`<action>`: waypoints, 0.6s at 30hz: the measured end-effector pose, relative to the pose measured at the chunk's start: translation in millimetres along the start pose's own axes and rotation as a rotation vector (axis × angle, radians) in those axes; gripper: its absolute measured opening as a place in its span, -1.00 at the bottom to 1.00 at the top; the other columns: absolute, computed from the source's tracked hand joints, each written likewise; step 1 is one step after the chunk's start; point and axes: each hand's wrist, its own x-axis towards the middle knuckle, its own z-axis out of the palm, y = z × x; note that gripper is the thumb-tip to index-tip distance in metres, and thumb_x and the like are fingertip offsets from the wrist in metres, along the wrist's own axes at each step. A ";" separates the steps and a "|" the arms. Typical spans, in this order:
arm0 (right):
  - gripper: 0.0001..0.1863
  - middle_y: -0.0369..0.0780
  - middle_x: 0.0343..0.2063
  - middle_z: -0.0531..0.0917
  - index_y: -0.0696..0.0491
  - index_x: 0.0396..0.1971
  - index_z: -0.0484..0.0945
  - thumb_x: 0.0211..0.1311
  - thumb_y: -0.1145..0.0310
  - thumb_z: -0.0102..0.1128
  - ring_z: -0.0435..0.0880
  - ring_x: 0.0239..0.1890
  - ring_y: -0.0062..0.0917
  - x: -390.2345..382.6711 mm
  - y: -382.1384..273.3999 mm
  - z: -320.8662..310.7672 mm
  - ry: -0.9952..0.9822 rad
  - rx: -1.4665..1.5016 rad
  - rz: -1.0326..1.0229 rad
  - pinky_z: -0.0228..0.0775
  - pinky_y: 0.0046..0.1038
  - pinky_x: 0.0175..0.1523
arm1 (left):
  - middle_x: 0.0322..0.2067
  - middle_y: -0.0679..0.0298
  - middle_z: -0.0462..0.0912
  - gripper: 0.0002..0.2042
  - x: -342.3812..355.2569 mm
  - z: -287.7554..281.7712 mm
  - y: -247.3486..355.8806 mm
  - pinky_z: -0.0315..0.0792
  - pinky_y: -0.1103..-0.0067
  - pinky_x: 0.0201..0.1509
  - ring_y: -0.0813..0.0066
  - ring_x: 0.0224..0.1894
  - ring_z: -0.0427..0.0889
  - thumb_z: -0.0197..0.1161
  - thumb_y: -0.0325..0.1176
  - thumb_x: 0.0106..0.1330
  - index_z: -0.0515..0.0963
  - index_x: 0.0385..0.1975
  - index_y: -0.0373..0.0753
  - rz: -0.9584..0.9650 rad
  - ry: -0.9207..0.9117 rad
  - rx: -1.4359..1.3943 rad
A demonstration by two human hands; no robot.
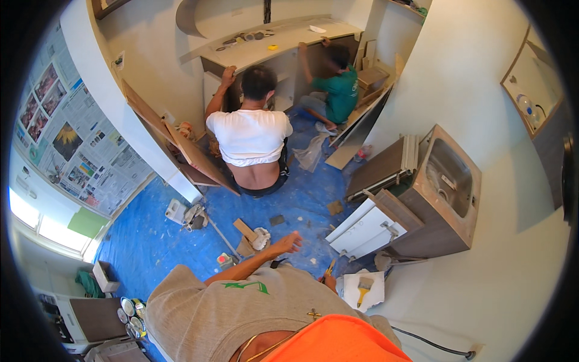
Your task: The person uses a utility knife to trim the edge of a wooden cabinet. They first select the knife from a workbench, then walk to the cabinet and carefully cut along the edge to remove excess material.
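Observation:
My left hand (288, 242) is held out in front of my chest over the blue sheet, fingers loosely apart and nothing in them. Close to my body, my right hand (329, 280) is closed around a slim yellow tool (331, 266). My shirt hides most of that hand, and the tool is too small to name. Just right of it, a paintbrush (364, 291) with a yellow handle lies on a white sheet or board (376, 283). Ahead of my left hand are a crumpled white cloth or plastic piece (260, 239) and a wooden offcut (244, 229).
A person in white (250, 133) and another in green (342, 93) crouch at a curved counter (283, 42). Cabinet panels (362, 232) lean against a sink unit (437, 199) on the right. A white jug (176, 211) and paint cans (131, 317) stand left on the blue sheet (145, 241).

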 end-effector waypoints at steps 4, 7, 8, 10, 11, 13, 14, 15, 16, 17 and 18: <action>-0.73 -0.12 -0.50 0.61 0.17 -0.30 0.47 0.25 0.24 0.18 0.65 -0.56 -0.33 -14.3 -2.1 -7.9 0.051 -0.068 -0.007 0.56 -0.31 -0.47 | -0.04 0.13 0.53 -0.23 11.3 4.2 1.3 0.46 0.44 0.06 0.36 -0.09 0.57 -0.29 0.35 0.41 0.38 0.15 -0.32 0.002 -0.020 0.006; -0.72 -0.12 -0.50 0.61 0.16 -0.29 0.47 0.24 0.23 0.19 0.65 -0.55 -0.33 -18.4 1.0 -14.7 0.106 -0.022 -0.010 0.54 -0.30 -0.48 | -0.03 0.11 0.52 -0.22 20.7 7.7 2.4 0.46 0.44 0.05 0.34 -0.09 0.57 -0.29 0.36 0.40 0.39 0.15 -0.32 -0.011 -0.044 0.018; -0.72 -0.11 -0.50 0.61 0.16 -0.29 0.47 0.24 0.23 0.19 0.65 -0.55 -0.33 -17.7 4.0 -17.3 0.119 -0.004 -0.008 0.54 -0.30 -0.48 | -0.03 0.11 0.52 -0.22 23.4 9.0 2.3 0.46 0.44 0.05 0.34 -0.09 0.57 -0.29 0.36 0.40 0.39 0.15 -0.32 -0.026 -0.049 0.030; -0.73 -0.11 -0.49 0.62 0.16 -0.29 0.47 0.24 0.23 0.18 0.65 -0.55 -0.33 -12.0 12.4 -21.9 0.131 0.029 0.005 0.54 -0.30 -0.48 | -0.03 0.11 0.52 -0.22 28.0 11.3 2.0 0.46 0.44 0.05 0.34 -0.08 0.57 -0.29 0.37 0.39 0.39 0.15 -0.31 -0.023 -0.069 0.031; -0.73 -0.11 -0.49 0.62 0.16 -0.28 0.47 0.24 0.23 0.18 0.66 -0.55 -0.32 -7.9 18.5 -24.3 0.133 0.048 0.013 0.54 -0.30 -0.48 | -0.03 0.12 0.52 -0.22 30.1 12.1 2.0 0.46 0.44 0.05 0.34 -0.08 0.57 -0.29 0.37 0.39 0.39 0.15 -0.30 -0.040 -0.063 0.043; -0.73 -0.11 -0.48 0.62 0.16 -0.28 0.47 0.25 0.24 0.18 0.66 -0.54 -0.32 4.1 33.2 -27.4 0.134 0.084 0.027 0.54 -0.30 -0.48 | -0.03 0.12 0.52 -0.21 33.0 13.5 1.1 0.46 0.44 0.04 0.34 -0.08 0.57 -0.29 0.38 0.38 0.38 0.16 -0.30 -0.037 -0.082 0.048; -0.73 -0.11 -0.48 0.62 0.16 -0.28 0.47 0.25 0.24 0.17 0.66 -0.54 -0.32 10.9 41.9 -28.5 0.131 0.101 0.034 0.54 -0.30 -0.48 | -0.03 0.12 0.52 -0.21 34.2 13.3 0.3 0.46 0.44 0.04 0.34 -0.08 0.57 -0.29 0.38 0.38 0.38 0.16 -0.29 -0.065 -0.073 0.062; -0.73 -0.11 -0.48 0.62 0.16 -0.28 0.47 0.25 0.24 0.17 0.66 -0.54 -0.32 17.8 51.4 -29.0 0.126 0.114 0.042 0.53 -0.30 -0.48 | -0.03 0.13 0.53 -0.22 35.1 11.8 -0.9 0.46 0.43 0.05 0.34 -0.09 0.58 -0.28 0.37 0.39 0.39 0.15 -0.29 -0.052 -0.083 0.061; -0.73 -0.11 -0.48 0.63 0.16 -0.28 0.47 0.25 0.24 0.17 0.66 -0.53 -0.32 24.8 60.7 -30.2 0.117 0.133 0.050 0.53 -0.30 -0.48 | -0.03 0.15 0.53 -0.23 36.0 8.8 -2.5 0.46 0.43 0.05 0.35 -0.09 0.59 -0.28 0.37 0.39 0.40 0.15 -0.28 -0.062 -0.083 0.068; -0.73 -0.11 -0.47 0.63 0.16 -0.27 0.47 0.25 0.24 0.17 0.66 -0.53 -0.32 31.5 70.8 -30.1 0.108 0.146 0.059 0.53 -0.30 -0.48 | -0.04 0.16 0.54 -0.24 36.6 4.6 -5.0 0.47 0.42 0.06 0.35 -0.10 0.59 -0.27 0.36 0.40 0.40 0.14 -0.27 -0.081 -0.077 0.080; -0.73 -0.10 -0.47 0.63 0.16 -0.27 0.47 0.25 0.24 0.17 0.66 -0.53 -0.32 38.5 79.6 -30.0 0.098 0.164 0.068 0.53 -0.30 -0.48 | -0.04 0.15 0.54 -0.24 37.0 -2.0 -8.1 0.47 0.42 0.06 0.35 -0.10 0.60 -0.27 0.36 0.40 0.41 0.14 -0.27 -0.071 -0.085 0.105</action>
